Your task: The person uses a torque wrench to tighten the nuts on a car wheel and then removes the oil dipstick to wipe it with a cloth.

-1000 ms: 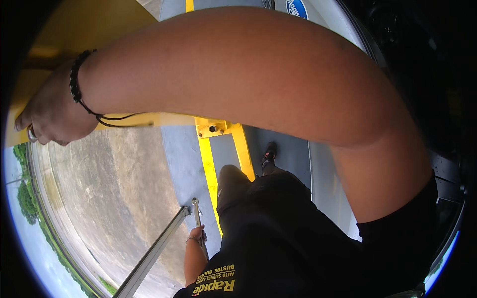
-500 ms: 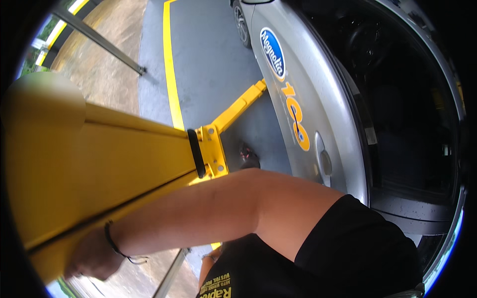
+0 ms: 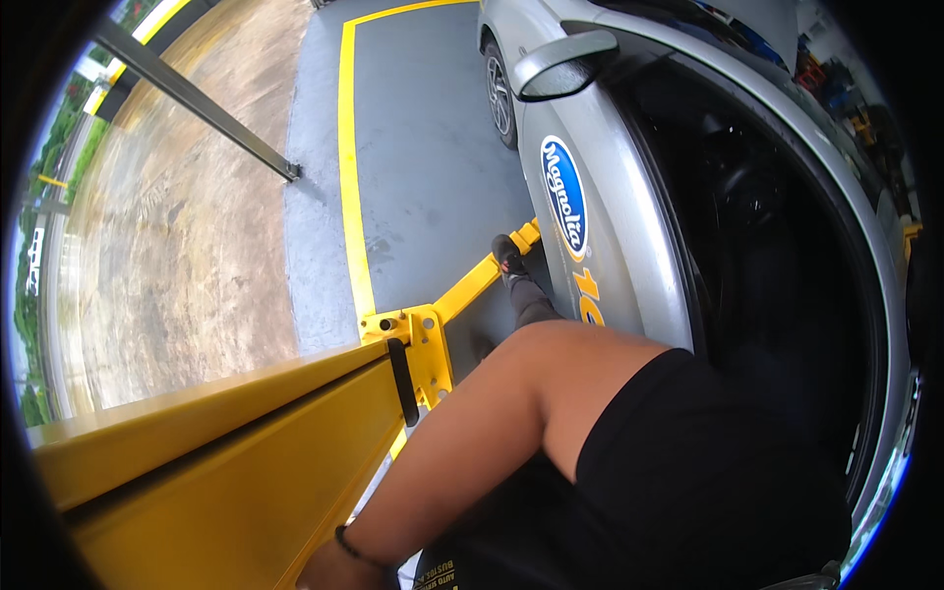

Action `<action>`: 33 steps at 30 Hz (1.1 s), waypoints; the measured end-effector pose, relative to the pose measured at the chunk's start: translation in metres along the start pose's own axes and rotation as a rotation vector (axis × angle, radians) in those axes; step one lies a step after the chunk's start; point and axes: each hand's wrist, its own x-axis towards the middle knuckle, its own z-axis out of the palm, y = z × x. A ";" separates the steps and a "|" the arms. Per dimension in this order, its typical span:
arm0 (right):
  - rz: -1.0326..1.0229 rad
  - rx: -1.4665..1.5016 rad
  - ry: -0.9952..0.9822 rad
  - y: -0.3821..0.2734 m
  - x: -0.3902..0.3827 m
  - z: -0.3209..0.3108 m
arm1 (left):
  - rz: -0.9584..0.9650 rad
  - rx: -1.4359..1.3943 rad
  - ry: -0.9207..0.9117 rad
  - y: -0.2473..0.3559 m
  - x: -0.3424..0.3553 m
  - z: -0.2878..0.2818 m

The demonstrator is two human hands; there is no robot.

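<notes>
My right arm reaches across my body from a black sleeve (image 3: 708,433). My right hand (image 3: 329,572) is at the lower edge, beside the yellow lift post (image 3: 236,482). A dark bracelet (image 3: 352,543) circles its wrist. The picture's edge cuts off the fingers, so their grip and any contact with the post cannot be made out. My left hand is out of view. My foot, in a dark shoe with red marks (image 3: 506,254), is at the yellow lift arm (image 3: 472,287); whether it rests on it is unclear.
A silver car (image 3: 619,197) stands close on the right, its side mirror (image 3: 565,67) sticking out. The post's yellow base plate (image 3: 430,344) has bolt holes. A yellow line (image 3: 349,147) crosses the grey floor (image 3: 423,128). A metal pole (image 3: 197,98) stands at the left.
The view has shifted, bringing the car's side mirror in. My right hand has moved from the post's left part to the lower edge. My foot has moved forward to the lift arm.
</notes>
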 end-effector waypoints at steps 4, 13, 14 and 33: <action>0.194 0.232 1.003 0.024 -0.095 0.113 | -0.050 -0.062 0.006 0.009 0.002 0.022; 1.126 0.301 1.103 -0.022 -0.344 0.146 | -0.095 -0.058 -0.035 0.060 0.025 0.058; 1.181 0.305 1.217 -0.031 -0.368 0.142 | -0.095 -0.046 -0.029 0.078 0.029 0.057; 0.940 0.337 1.946 -0.083 -0.587 0.059 | 0.011 0.003 0.034 0.347 0.033 -0.027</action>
